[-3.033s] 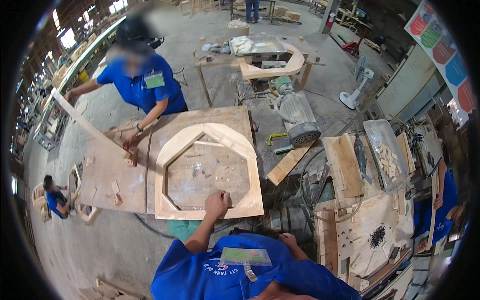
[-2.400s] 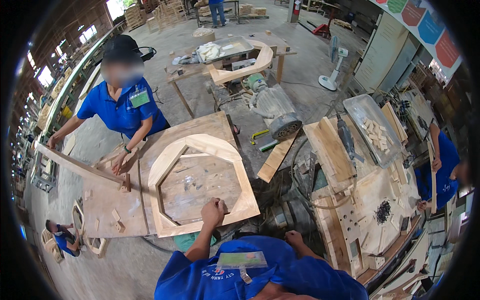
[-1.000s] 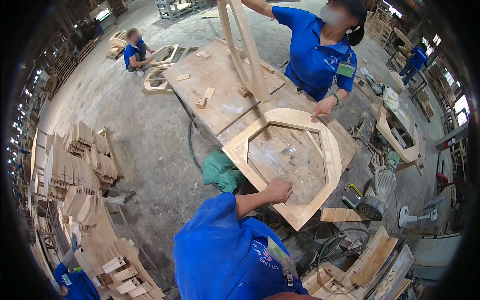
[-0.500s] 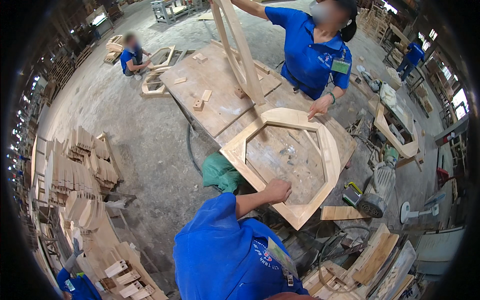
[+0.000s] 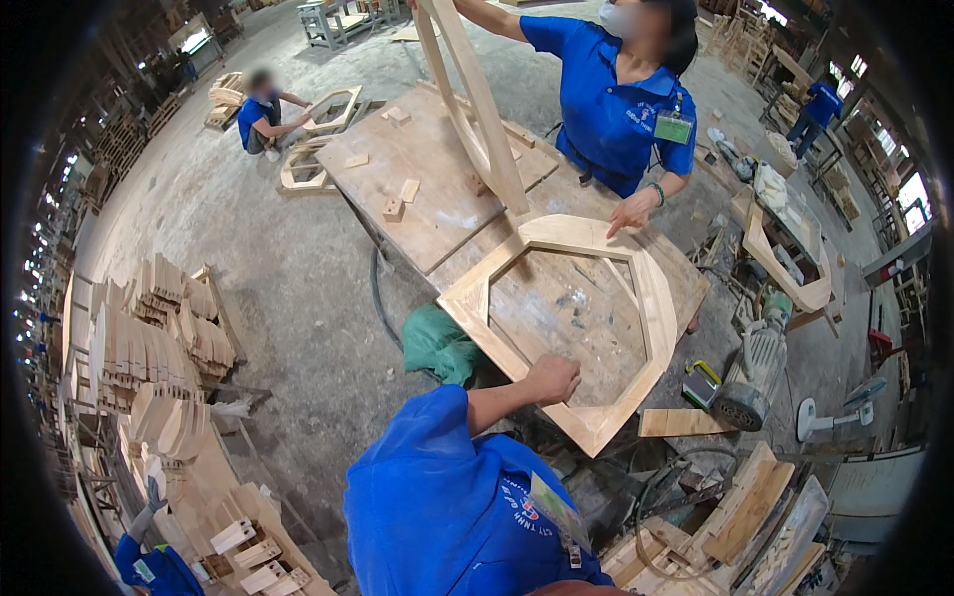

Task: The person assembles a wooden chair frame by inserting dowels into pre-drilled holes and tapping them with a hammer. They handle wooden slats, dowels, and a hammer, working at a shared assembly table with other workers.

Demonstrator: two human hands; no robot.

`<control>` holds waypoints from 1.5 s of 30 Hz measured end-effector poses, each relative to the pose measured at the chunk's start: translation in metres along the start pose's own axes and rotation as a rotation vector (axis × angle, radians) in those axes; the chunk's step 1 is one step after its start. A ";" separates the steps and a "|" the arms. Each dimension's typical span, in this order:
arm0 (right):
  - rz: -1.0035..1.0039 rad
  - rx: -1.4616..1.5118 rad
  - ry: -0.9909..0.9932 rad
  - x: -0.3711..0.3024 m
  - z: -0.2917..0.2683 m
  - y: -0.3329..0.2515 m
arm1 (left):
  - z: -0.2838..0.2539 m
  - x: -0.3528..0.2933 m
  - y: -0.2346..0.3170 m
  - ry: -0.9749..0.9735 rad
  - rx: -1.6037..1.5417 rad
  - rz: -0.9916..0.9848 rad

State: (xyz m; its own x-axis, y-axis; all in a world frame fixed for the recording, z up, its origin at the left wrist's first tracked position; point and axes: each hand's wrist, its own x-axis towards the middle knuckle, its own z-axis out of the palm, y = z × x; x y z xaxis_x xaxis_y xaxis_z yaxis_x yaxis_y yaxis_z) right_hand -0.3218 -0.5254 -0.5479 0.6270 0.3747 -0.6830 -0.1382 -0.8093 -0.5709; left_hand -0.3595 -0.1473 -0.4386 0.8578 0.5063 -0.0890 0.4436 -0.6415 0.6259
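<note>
An angular wooden frame (image 5: 656,298), open in the middle and made of pale joined pieces, lies flat on the worktable (image 5: 452,214). My left hand (image 5: 554,380) is curled over its near left rail, close to my body. My right hand is not in view. Across the table a co-worker's hand (image 5: 631,212) rests a finger on the far rail of the same frame. That person's other arm reaches up to a second wooden frame (image 5: 502,149), which stands tilted on edge on the table.
Small wood blocks (image 5: 395,210) lie on the table's left part. A green cloth bundle (image 5: 440,343) hangs by its near edge. A motor (image 5: 755,377) and loose boards (image 5: 745,507) sit at right. Stacked wood parts (image 5: 149,348) stand at left; a crouching person (image 5: 260,114) handles frames beyond.
The standing co-worker has shifted slightly left, with the hand sliding a little along the far rail. The crouching person's frame has moved slightly right. My left hand stays in place.
</note>
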 end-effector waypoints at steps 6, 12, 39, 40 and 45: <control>-0.020 0.000 -0.002 0.007 0.005 -0.005 | -0.002 0.000 0.000 0.064 0.007 0.064; -0.019 -0.012 -0.002 0.008 0.006 -0.003 | -0.005 -0.002 0.002 0.033 -0.006 0.027; 0.107 0.285 0.227 -0.024 0.021 0.046 | -0.005 0.013 0.040 -0.116 0.072 0.012; 0.080 0.241 0.187 -0.017 0.019 0.036 | -0.009 0.009 0.030 -0.106 0.071 -0.014; -0.095 0.154 0.072 -0.019 0.008 0.020 | -0.015 0.008 0.025 -0.093 0.065 0.029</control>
State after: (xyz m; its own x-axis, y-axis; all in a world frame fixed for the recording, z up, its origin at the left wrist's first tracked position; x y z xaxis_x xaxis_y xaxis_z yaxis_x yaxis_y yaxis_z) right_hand -0.3426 -0.5446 -0.5500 0.6950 0.4085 -0.5917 -0.1881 -0.6910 -0.6980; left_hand -0.3459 -0.1507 -0.4123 0.8896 0.4331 -0.1449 0.4314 -0.6930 0.5776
